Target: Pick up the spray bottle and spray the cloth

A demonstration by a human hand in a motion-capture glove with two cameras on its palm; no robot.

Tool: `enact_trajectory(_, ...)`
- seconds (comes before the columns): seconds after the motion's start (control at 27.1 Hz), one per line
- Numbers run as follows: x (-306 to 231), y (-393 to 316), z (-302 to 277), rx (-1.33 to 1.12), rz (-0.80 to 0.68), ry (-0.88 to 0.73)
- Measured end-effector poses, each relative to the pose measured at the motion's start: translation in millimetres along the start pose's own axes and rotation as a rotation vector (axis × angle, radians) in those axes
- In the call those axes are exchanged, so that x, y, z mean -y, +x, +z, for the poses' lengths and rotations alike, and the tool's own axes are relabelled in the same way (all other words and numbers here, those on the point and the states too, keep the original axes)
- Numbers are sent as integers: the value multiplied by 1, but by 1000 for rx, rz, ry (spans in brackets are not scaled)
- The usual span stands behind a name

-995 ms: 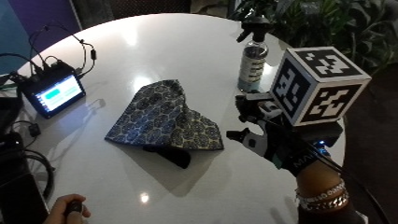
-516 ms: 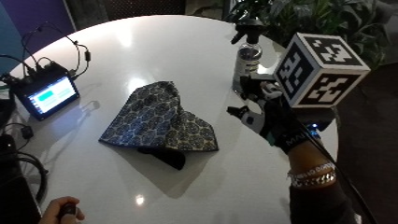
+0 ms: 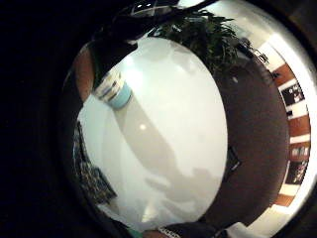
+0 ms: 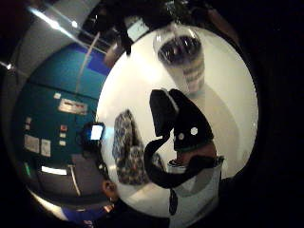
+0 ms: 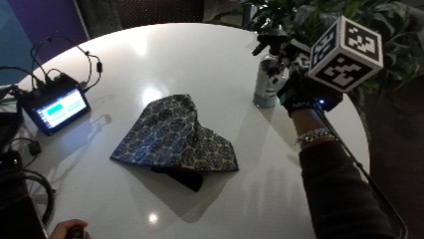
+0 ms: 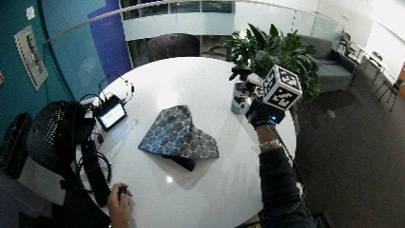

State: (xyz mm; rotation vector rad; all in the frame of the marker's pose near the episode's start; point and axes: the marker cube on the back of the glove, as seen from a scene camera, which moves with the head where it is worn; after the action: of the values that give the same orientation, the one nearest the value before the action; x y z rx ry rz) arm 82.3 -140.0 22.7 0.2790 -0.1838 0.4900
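One spray bottle (image 5: pixel 268 84) upright on white round surface (image 5: pixel 172 55), black trigger head on top, near far edge by plant (image 5: pixel 391 30). Label print unreadable. One patterned blue cloth (image 5: pixel 175 137) crumpled mid-surface, well apart from bottle. Gloved right hand (image 5: pixel 301 97) just beside bottle, against its side; finger closure cannot tell. One small monitor (image 5: pixel 56 107) with lit screen, text illegible.

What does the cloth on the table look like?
The cloth is blue with a repeating pale floral or medallion print all over. The outside view shows it best.
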Motion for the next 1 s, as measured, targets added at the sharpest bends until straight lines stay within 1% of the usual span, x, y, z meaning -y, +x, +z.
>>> enact_trajectory(0.18, 27, -2, 4, 180, 72, 128)
enact_trajectory(0.52, 35, -6, 11, 257, 99, 290)
enact_trajectory(0.7, 41, -7, 6, 324, 73, 400)
enact_trajectory(0.88, 47, -9, 4, 502, -4, 446)
enact_trajectory(1.0, 48, -11, 1, 523, -54, 479)
